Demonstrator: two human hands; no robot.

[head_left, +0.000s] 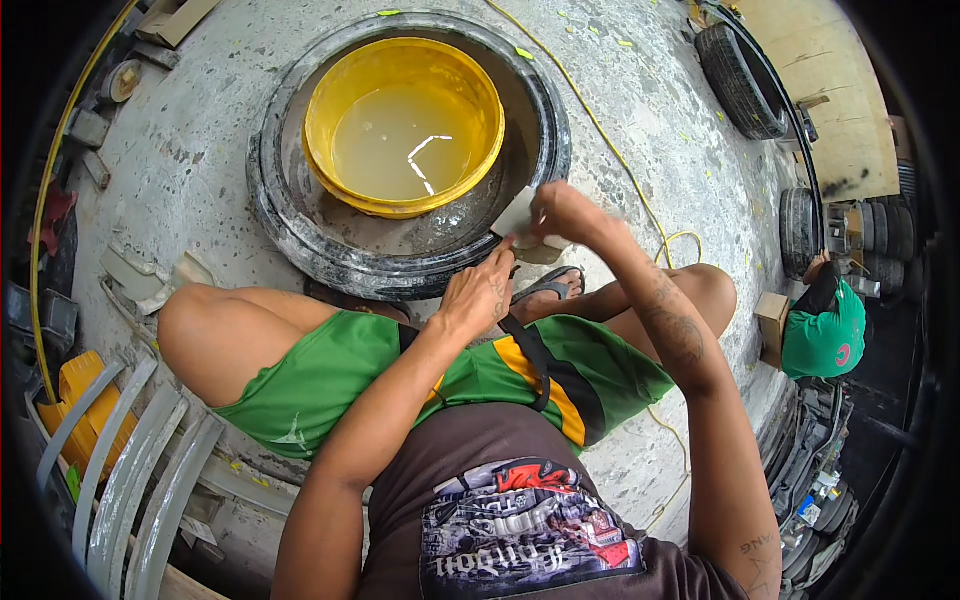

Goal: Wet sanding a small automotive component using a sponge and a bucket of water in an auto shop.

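Observation:
I sit over a concrete floor with my knees apart. My right hand (pixel 565 212) holds a small pale, flat, card-like piece (pixel 517 213) just above the near rim of a black tyre (pixel 290 215) lying flat. My left hand (pixel 482 293) reaches up to the same piece from below, fingertips touching its lower edge. Inside the tyre stands a yellow basin (pixel 325 110) filled with cloudy water.
A yellow hose (pixel 610 140) runs across the floor to my right. Tyres (pixel 740 80) lean at the back right beside a wooden board. Another person in a green shirt (pixel 825 335) crouches at the right. Grey curved strips (pixel 130 470) and a yellow container lie at my lower left.

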